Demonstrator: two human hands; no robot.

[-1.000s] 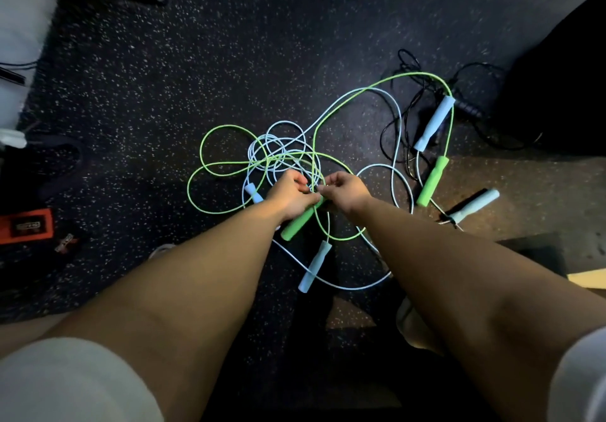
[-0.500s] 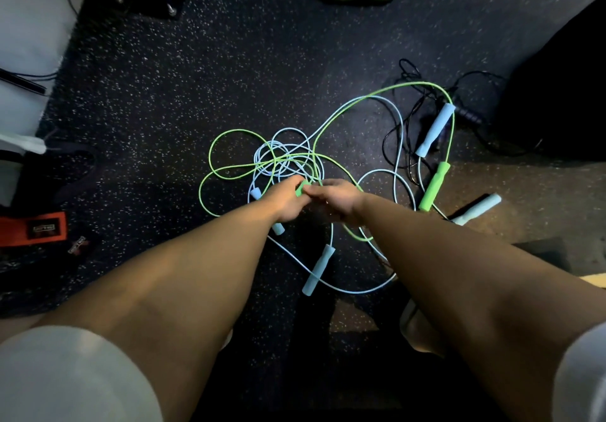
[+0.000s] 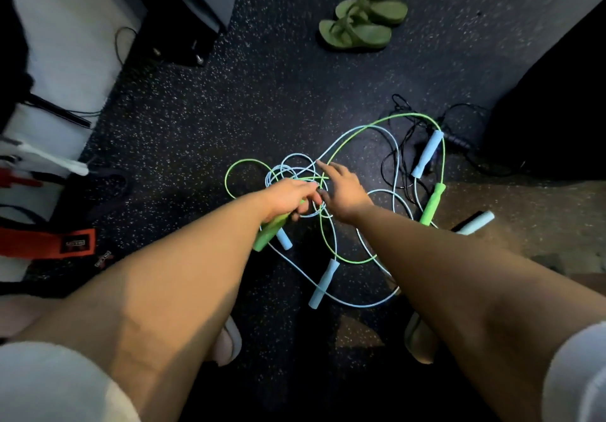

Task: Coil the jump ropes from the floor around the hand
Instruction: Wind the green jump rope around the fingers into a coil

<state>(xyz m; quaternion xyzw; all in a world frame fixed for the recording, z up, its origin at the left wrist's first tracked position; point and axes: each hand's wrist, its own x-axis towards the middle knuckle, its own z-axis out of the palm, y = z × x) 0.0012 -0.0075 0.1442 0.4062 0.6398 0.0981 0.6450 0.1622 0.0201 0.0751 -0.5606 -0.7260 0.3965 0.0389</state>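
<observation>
A green jump rope and pale blue jump ropes lie tangled on the dark speckled floor. My left hand grips one green handle, which sticks out below my wrist. My right hand hovers over the knot of cords with its index finger stretched out and touches the cord. The other green handle lies to the right. Blue handles lie below my left hand, in front of me, at the far right and at the right edge.
Green sandals sit at the top. A black cable tangle lies beside the ropes at the right. A dark bulky object fills the right side. An orange strap and gear line the left wall. My feet stand below.
My right hand has let go near the green handle and reached forward over the knot with a finger extended. The left hand still holds the green handle. The camera tilted up.
</observation>
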